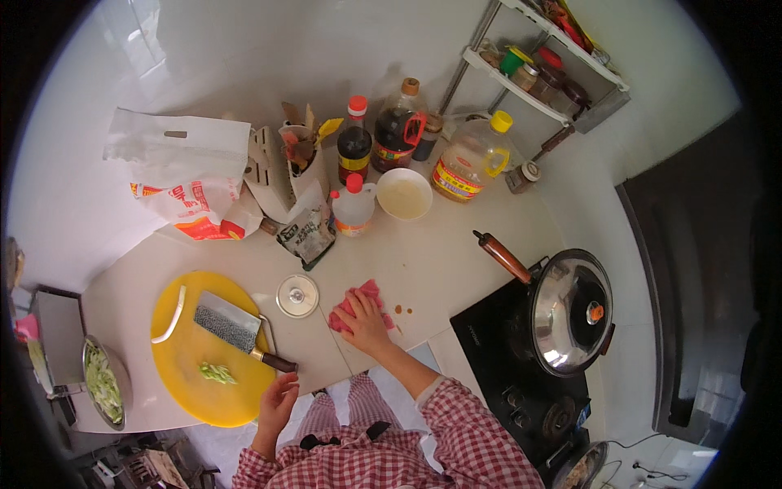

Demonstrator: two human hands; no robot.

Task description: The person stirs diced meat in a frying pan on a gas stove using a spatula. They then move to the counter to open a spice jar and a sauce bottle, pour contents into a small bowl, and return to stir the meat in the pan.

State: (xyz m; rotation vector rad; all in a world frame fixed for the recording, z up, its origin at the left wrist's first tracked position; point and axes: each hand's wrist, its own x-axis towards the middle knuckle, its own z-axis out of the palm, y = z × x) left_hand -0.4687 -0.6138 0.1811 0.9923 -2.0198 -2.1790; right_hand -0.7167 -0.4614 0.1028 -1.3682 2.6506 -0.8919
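My right hand (365,321) presses a crumpled pink cloth (370,290) onto the countertop (421,257). Brown spots (399,310) lie just to the right of the cloth. My left hand (278,406) is held at the counter's front edge, empty, fingers loosely apart. Close by it is the dark handle of a cleaver (223,324), which rests on a round yellow cutting board (177,367). A small heap of chopped green vegetable (217,373) sits on the board below the blade. Left of the cloth stands a round metal lid (297,296) with a knob.
A lidded wok (565,312) stands on the black gas stove (489,330), its handle reaching over the counter. Along the wall are a white bowl (404,194), an oil jug (467,162), soy sauce bottles (354,143) and a knife block (269,174). A metal bowl of cut vegetables (105,382) stands at left.
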